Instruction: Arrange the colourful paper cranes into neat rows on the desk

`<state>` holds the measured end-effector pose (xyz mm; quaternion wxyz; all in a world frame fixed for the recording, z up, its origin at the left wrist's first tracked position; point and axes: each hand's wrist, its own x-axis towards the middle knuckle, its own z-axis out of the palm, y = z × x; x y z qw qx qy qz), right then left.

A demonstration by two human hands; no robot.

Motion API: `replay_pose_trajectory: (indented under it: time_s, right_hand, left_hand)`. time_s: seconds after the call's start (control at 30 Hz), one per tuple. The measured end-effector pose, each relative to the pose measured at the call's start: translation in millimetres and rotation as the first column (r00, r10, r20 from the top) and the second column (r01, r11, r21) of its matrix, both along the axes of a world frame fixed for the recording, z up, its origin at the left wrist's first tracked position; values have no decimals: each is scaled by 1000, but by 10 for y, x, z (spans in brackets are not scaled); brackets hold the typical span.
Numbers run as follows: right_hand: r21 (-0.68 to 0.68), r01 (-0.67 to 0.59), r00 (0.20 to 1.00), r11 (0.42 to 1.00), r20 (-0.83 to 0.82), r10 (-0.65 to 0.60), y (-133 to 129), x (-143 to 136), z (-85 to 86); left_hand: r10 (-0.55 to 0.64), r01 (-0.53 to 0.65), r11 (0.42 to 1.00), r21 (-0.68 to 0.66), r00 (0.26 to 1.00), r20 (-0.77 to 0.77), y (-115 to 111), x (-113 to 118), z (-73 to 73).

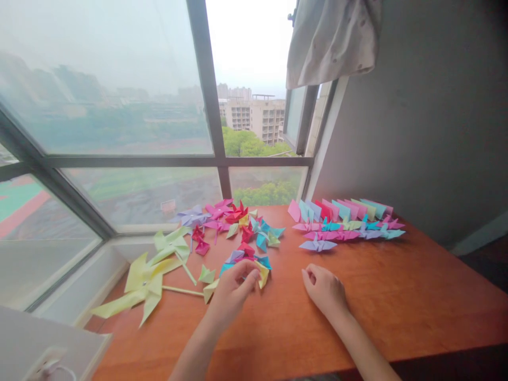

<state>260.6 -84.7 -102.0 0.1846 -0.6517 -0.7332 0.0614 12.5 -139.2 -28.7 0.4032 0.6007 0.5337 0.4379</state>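
Observation:
My left hand (236, 283) is curled, thumb and index finger close together, with nothing visible between them. It overlaps the near edge of a small pile of folded paper pieces, beside a yellow piece (263, 274). To the right, my right hand (326, 288) rests loosely closed on the wooden table (278, 338), and no object shows in it. Beyond it lies a lilac paper crane (317, 244), in front of rows of pink, blue and green cranes (346, 234). Folded paper pieces (343, 210) stand in a slanted row behind them.
A large yellow pinwheel (146, 284) and a green one (170, 246) lie at the left, their sticks toward the middle. Purple, pink (218, 209) and red (237, 212) pinwheels lie near the window frame (174, 162). A curtain (333, 42) hangs above.

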Motion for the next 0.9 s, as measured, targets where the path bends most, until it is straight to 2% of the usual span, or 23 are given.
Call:
replay_pose_trajectory:
  time_s: [0.07, 0.13, 0.27, 0.37, 0.43, 0.53, 0.67, 0.77, 0.9]
  right_hand:
    - [-2, 0, 1000, 1000, -16, 0, 16, 13, -23]
    - [4, -2, 1000, 1000, -31, 2, 26, 22, -37]
    - [-7, 12, 997, 1000, -72, -13, 35, 33, -42]
    - [-26, -3, 992, 1000, -123, 0, 47, 49, -34]
    - [-29, -13, 988, 999, -153, 8, 57, 62, -31]
    - [-32, -13, 985, 999, -171, 8, 68, 72, -30]
    - [-30, -3, 983, 1000, -184, -3, 69, 71, -28]
    - [-29, -3, 980, 1000, -197, -3, 69, 72, -31]
    - [-33, 1, 977, 999, -212, -8, 73, 75, -33]
  left_hand:
    - [158, -146, 986, 79, 974, -165, 219, -258, 85]
    - [305, -277, 952, 130, 864, -401, 445, -528, 136]
    - [420, -404, 903, 148, 752, -508, 816, -974, 165]
    - [474, -482, 864, 147, 679, -560, 1000, -1169, 132]
    - [486, -518, 846, 123, 658, -575, 1084, -1242, 78]
    - [485, -549, 833, 63, 672, -560, 1165, -1297, -35]
    - [490, -558, 830, 3, 726, -482, 1210, -1307, -146]
    - [494, -546, 838, -22, 774, -397, 1210, -1261, -136]
    - [517, -540, 842, -17, 814, -267, 1155, -1144, -15]
